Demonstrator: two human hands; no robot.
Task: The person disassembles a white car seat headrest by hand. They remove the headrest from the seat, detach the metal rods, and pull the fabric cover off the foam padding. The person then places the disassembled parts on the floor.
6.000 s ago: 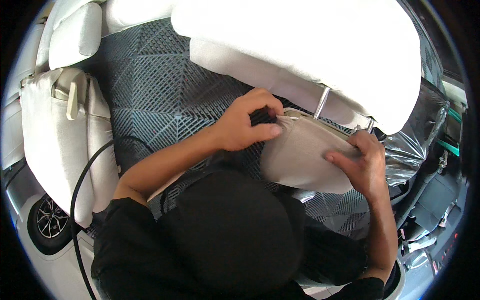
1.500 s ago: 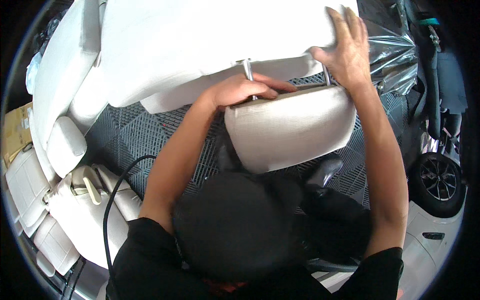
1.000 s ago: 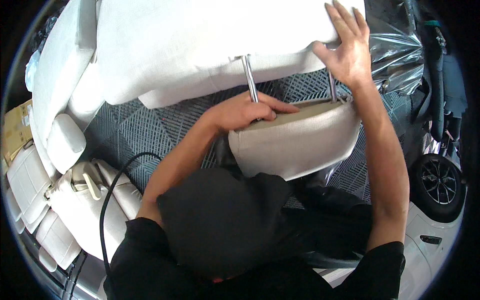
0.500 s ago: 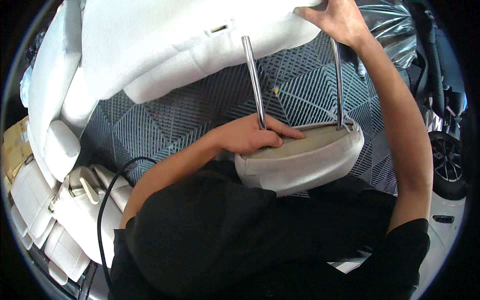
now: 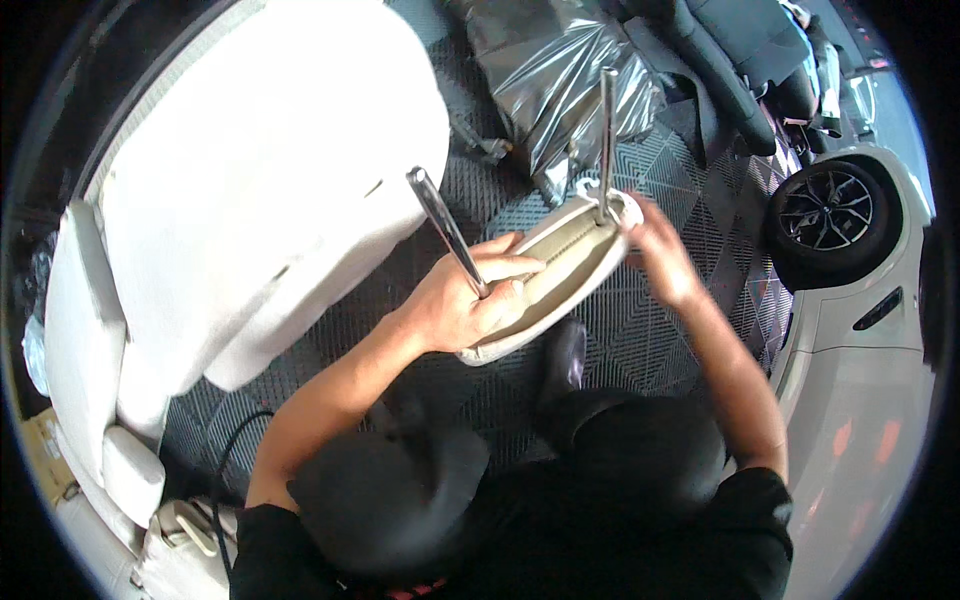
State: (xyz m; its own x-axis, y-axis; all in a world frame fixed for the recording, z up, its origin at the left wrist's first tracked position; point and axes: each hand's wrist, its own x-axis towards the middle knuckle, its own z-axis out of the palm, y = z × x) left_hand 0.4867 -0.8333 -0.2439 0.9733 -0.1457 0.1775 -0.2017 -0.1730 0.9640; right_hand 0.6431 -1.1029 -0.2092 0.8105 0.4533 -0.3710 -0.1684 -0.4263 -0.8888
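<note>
A pale headrest (image 5: 570,278) is tilted in front of me, its stitched underside up. Two bare metal posts stick out of it: the left post (image 5: 446,228) leans toward the seat, the right post (image 5: 607,130) points away from me. My left hand (image 5: 455,295) is closed around the headrest's left end, its fingers and thumb about the base of the left post. At the other end, my right hand (image 5: 665,255) is against the headrest's edge; its fingers are blurred and partly hidden. Beyond my left hand stands a white seat back (image 5: 270,170) with two small slots.
Shiny dark plastic sheeting (image 5: 570,85) lies beyond the headrest on the grey patterned floor (image 5: 655,345). A white car (image 5: 850,370) with a black wheel (image 5: 828,215) stands at the right. More pale seat parts (image 5: 180,560) and a black cable (image 5: 222,460) are at lower left.
My right hand has left the white seat back and come down to the headrest's right end. The headrest has turned, its right end swinging away from me. The view has shifted to the right.
</note>
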